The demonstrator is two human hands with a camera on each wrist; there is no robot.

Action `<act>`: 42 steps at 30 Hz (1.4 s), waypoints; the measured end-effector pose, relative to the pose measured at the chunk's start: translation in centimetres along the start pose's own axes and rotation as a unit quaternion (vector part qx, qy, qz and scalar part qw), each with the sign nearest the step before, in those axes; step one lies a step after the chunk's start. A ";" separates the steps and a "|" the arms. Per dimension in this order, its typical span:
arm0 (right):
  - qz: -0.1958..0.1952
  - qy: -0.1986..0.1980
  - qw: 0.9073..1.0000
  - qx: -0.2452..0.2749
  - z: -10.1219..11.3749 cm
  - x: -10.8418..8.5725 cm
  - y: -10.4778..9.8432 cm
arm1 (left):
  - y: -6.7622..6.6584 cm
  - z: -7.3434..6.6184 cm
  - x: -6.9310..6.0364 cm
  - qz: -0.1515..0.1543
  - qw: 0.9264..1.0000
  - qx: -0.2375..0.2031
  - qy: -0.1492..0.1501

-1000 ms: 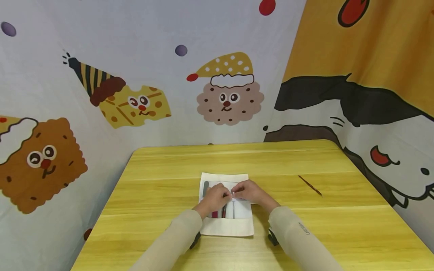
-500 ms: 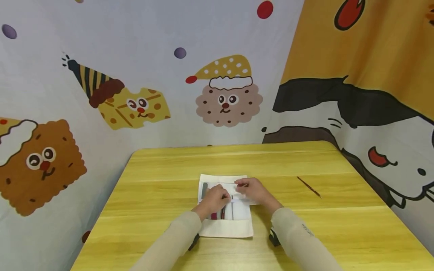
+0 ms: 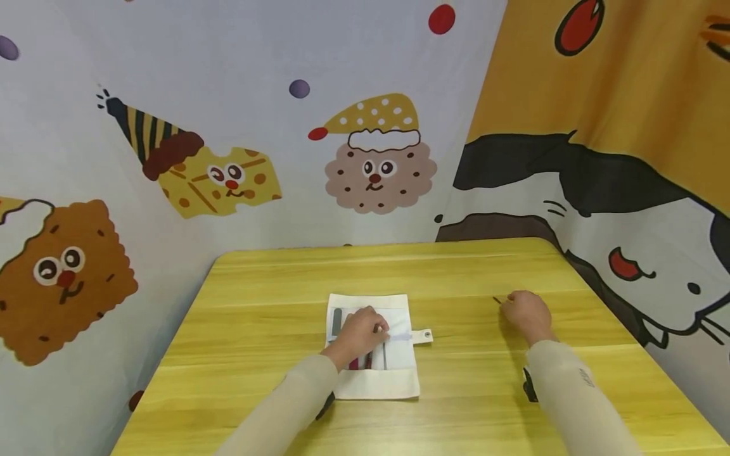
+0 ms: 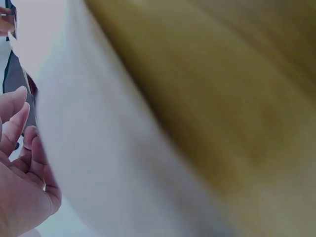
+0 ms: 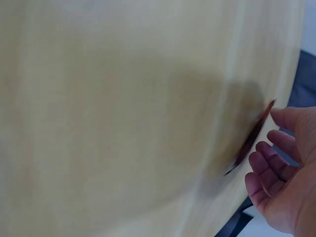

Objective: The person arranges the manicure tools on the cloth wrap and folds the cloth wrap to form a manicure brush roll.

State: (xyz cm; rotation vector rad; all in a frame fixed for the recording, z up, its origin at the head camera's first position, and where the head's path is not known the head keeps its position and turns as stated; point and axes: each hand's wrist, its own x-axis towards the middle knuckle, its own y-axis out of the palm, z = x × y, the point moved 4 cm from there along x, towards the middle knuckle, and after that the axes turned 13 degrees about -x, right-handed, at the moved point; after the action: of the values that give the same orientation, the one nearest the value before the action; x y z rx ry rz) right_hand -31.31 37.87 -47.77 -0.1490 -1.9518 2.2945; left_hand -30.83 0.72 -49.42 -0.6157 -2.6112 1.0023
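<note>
A white cloth pouch (image 3: 379, 387) lies unfolded on the table, with slim items in its pockets. My left hand (image 3: 359, 332) is over its middle, thumb and forefinger curved close together; whether they pinch anything is unclear. In the left wrist view its fingers (image 4: 19, 118) are bent at the left edge, beside a dark item. To the right of the pouch, my right hand (image 3: 527, 313) is above a thin, dark-red pointed stick (image 5: 252, 134), whose end shows past the fingers in the head view. Its fingers are loosely bent and apart, the uppermost fingertip near the stick's upper end.
A snap strap (image 3: 423, 336) sticks out from the pouch's right side. Grey (image 3: 336, 322) and red (image 3: 353, 364) items show in the pockets. The yellow wooden table (image 3: 274, 278) backs onto a cartoon-printed curtain (image 3: 256, 57).
My right hand has left the pouch and moved right to the stick, uncovering the snap strap. My left hand has stayed over the pouch.
</note>
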 end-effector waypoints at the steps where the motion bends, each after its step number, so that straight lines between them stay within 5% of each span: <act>1: 0.001 0.002 1.000 -0.002 -0.5 -0.1 0.1 | 0.1 -0.1 0.1 0.003 1.000 0.001 0.002; 13: -0.007 0.032 0.999 0.024 -2.2 -1.1 1.2 | 0.9 -0.6 0.3 0.019 1.000 0.011 0.001; 23: -0.024 0.037 0.998 0.038 -1.4 -0.9 1.7 | 1.1 -0.5 0.2 0.030 0.999 0.012 0.001; 31: -0.040 0.021 0.992 0.119 2.8 0.0 1.8 | 1.2 -0.3 0.2 0.035 0.999 0.006 0.000; 37: -0.029 -0.003 0.965 0.259 7.1 1.0 1.6 | 1.3 -0.1 0.3 0.036 0.999 -0.003 0.000; 42: -0.009 -0.031 0.953 0.302 10.7 1.6 1.6 | 1.4 -0.1 0.3 0.034 0.999 -0.001 -0.002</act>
State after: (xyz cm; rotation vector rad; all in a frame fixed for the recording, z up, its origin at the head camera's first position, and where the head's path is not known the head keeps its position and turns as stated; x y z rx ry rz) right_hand -34.60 27.43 -47.57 0.0026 -1.1737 2.7811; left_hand -30.71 1.86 -50.30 -0.7081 -2.6112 1.0210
